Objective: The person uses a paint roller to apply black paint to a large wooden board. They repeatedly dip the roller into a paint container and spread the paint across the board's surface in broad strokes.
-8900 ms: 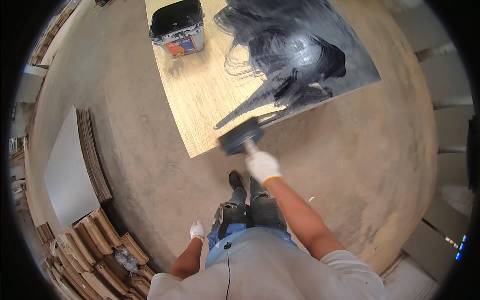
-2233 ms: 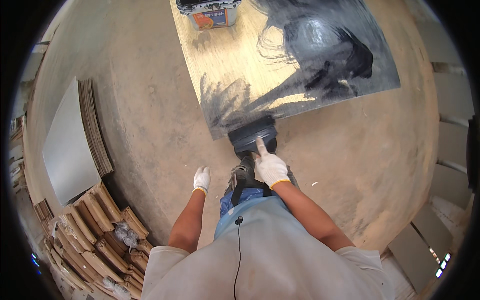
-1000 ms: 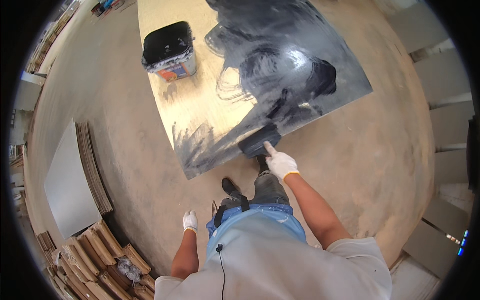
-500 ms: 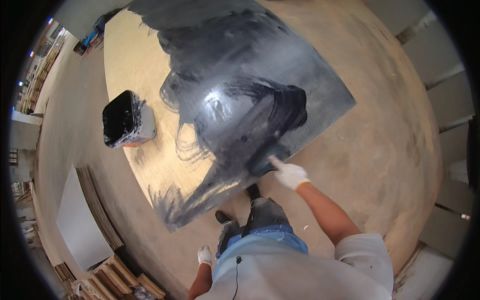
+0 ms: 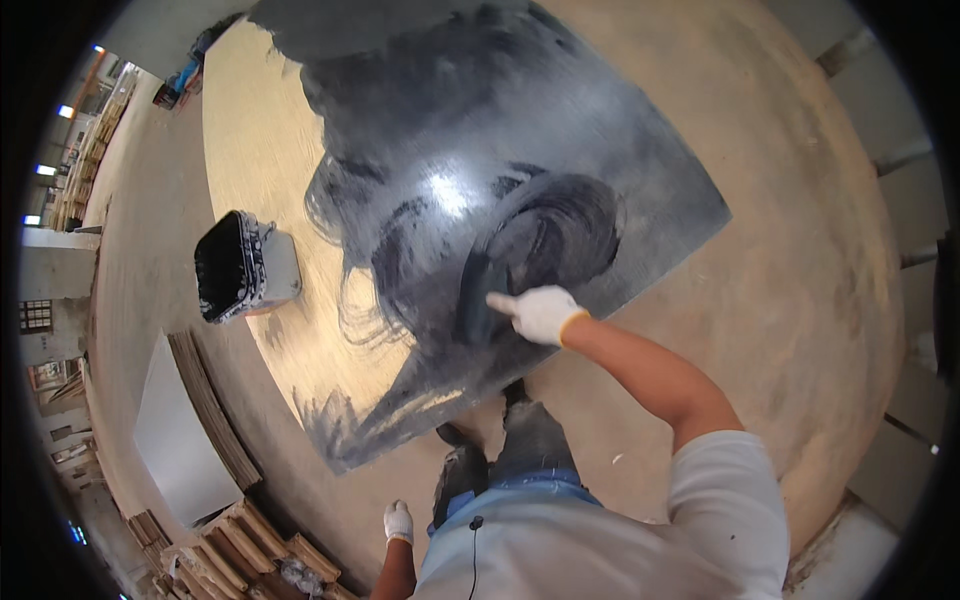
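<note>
A large pale yellow panel (image 5: 255,130) lies in front of me, most of its face covered in black coating (image 5: 420,110) with swirled streaks. My right hand (image 5: 545,315), in a white glove with a yellow cuff, is closed on a dark, flat spreader (image 5: 474,300). The spreader rests on the coated face, and its exact shape blends into the black. On the panel's bare left side stands a square bucket (image 5: 272,270), black inside and smeared round its rim. My left hand (image 5: 398,522), also gloved, hangs beside my hip with its fingers curled and nothing visible in them.
A stack of flat boards (image 5: 190,440) with a grey top sits on the floor at left. Below it are several brown wrapped bundles (image 5: 235,545). Grey panels (image 5: 915,300) line the right side. Some blue and dark items (image 5: 180,82) lie at the far left.
My right hand has swept the spreader leftward and farther from the panel's near edge, leaving fresh curved streaks. The bucket and panel appear slightly shifted as the view moves.
</note>
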Tool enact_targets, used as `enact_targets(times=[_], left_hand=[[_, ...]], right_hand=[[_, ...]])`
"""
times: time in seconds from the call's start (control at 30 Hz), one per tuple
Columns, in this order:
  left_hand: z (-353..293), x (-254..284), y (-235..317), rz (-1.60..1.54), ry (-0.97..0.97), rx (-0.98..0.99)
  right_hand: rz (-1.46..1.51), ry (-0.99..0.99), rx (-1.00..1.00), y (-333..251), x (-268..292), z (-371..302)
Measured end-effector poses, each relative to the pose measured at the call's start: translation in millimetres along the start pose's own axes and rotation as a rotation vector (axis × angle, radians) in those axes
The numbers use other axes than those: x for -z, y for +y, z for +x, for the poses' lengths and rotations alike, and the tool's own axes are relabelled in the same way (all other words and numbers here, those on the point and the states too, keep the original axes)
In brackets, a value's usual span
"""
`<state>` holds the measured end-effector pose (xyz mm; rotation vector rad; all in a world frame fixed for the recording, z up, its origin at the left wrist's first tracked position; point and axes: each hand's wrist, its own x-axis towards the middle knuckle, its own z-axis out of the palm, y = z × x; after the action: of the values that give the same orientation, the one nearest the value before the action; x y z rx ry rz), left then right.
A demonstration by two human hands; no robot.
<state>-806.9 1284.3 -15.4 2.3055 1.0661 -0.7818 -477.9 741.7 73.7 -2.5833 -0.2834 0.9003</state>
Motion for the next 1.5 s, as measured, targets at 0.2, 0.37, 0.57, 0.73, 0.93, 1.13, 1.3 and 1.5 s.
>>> enact_targets(times=[0.2,0.37,0.57,0.73,0.93,1.13,1.3,1.5], left_hand=[[-11.8,-11.8,-11.4,-0.052,-0.021,0.071],[-18.2,-22.0,4.9,0.073,-0.15,0.045],[7.6,-8.1,18.1,0.014,-0.077,-0.076],[14.7,6.2,26.0,-0.018,-0.068,-0.089],[7.0,10.4,11.2,-0.045,-0.068,-0.056],[-8.3,9.0,7.6,-0.133,-0.019,-0.019],[-10.3,-9.7,6.1,-0.097,-0.042,-0.014],[-23.5,4.3,27.7,-0.022,-0.012,0.007]], right_hand=[[0.151,-0.034,-0.416,28.2,-62.1,-113.7],[0.281,0.017,-0.39,-67.9,-122.6,-106.8],[0.337,0.03,-0.438,-64.8,-99.2,-94.1],[0.421,0.007,-0.558,-109.9,-133.2,-99.8],[0.358,0.159,-0.651,-30.3,-120.6,-112.8],[0.248,0.206,-0.522,85.1,-63.7,-109.5],[0.246,0.192,-0.321,14.2,-9.9,5.0],[0.178,0.035,-0.06,-41.1,-52.8,6.2]])
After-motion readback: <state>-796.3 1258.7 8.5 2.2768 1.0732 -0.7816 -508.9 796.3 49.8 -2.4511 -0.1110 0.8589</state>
